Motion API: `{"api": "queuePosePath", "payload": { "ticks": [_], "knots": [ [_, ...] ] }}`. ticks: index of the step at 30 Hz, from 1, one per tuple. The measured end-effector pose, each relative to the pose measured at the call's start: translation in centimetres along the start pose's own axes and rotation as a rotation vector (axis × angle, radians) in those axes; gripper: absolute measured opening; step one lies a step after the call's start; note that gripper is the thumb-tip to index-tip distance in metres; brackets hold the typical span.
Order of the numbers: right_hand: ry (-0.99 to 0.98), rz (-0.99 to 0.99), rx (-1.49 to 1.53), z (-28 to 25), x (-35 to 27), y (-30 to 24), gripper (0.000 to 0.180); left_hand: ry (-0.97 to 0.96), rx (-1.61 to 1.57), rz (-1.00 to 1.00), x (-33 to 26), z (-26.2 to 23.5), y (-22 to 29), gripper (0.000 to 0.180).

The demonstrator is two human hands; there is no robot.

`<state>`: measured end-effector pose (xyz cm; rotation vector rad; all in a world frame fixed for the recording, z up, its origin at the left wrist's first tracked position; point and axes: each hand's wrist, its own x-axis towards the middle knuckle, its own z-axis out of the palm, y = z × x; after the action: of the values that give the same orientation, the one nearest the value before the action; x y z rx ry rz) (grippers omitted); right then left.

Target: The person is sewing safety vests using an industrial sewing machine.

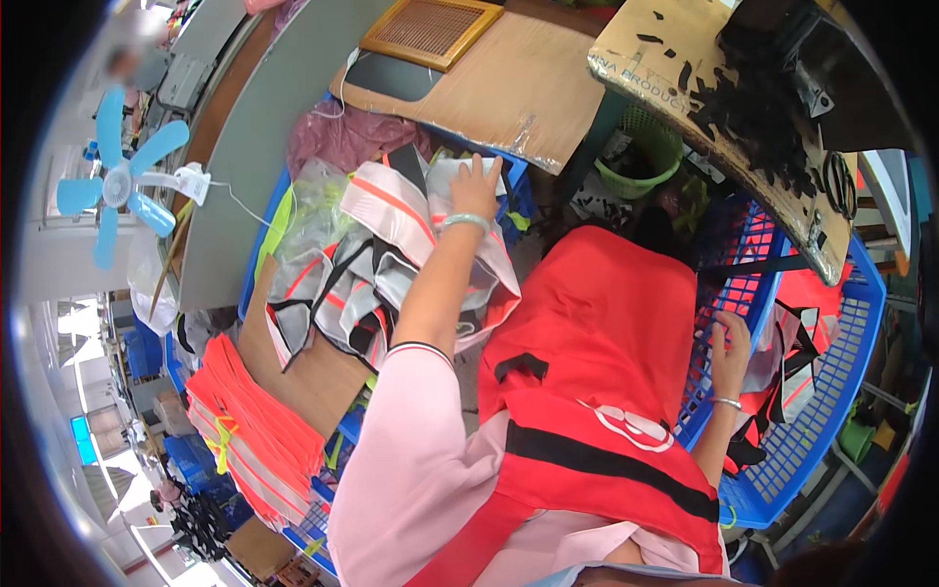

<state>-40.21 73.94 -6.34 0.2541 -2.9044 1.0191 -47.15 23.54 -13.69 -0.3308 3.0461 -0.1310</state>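
Note:
My left hand (473, 190), with a pale bangle at the wrist, rests with fingers spread on a heap of grey and white fabric pieces (391, 201) edged in orange and black. That heap lies over a blue crate and a cardboard sheet (337, 391). On the right, my right hand (729, 358) is beside the wall of a blue plastic basket (782, 474), its fingers slightly bent and apart with nothing seen in them. Inside the basket are orange, grey and black pieces (797, 357). A red apron (597, 323) covers my lap between the hands.
A tied stack of orange pieces (249, 430) lies at left. Ahead stand a wooden board (499, 93) with a woven-topped frame (430, 31), and a worktop (646, 73) bearing black scraps and scissors (838, 184). A green bin (641, 157) sits below. A blue fan (117, 184) is far left.

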Motion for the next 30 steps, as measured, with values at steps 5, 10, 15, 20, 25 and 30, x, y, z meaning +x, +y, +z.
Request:
{"api": "queuePosePath", "payload": {
  "ticks": [5, 10, 15, 20, 25, 30],
  "knots": [
    [-0.090, 0.084, 0.026, 1.1, -0.9, -0.7, 0.016, -0.113, -0.164, 0.000, -0.3, 0.8, -3.7, 0.075],
    [-0.214, 0.134, 0.111, 2.5, -0.5, -0.8, 0.016, 0.352, -0.471, -0.069, -5.7, -3.2, -13.0, 0.050],
    [-0.264, -0.086, 0.092, 4.4, 0.9, -3.2, 0.015, 0.782, -0.523, -0.276, -6.4, -13.6, -19.5, 0.049],
    [-0.277, -0.168, 0.236, 3.6, 3.4, -7.0, 0.017, 1.190, -0.360, -0.039, -4.8, -29.2, -17.4, 0.053],
    [-0.142, -0.284, 0.451, 0.7, 6.2, -16.4, 0.046, 1.062, -0.598, 0.187, -8.1, -32.2, -2.6, 0.073],
    [0.092, -0.561, 0.360, 0.2, 6.5, -23.0, 0.083, 0.654, -0.727, 0.533, -12.9, -30.5, 9.2, 0.077]
  ]
}}
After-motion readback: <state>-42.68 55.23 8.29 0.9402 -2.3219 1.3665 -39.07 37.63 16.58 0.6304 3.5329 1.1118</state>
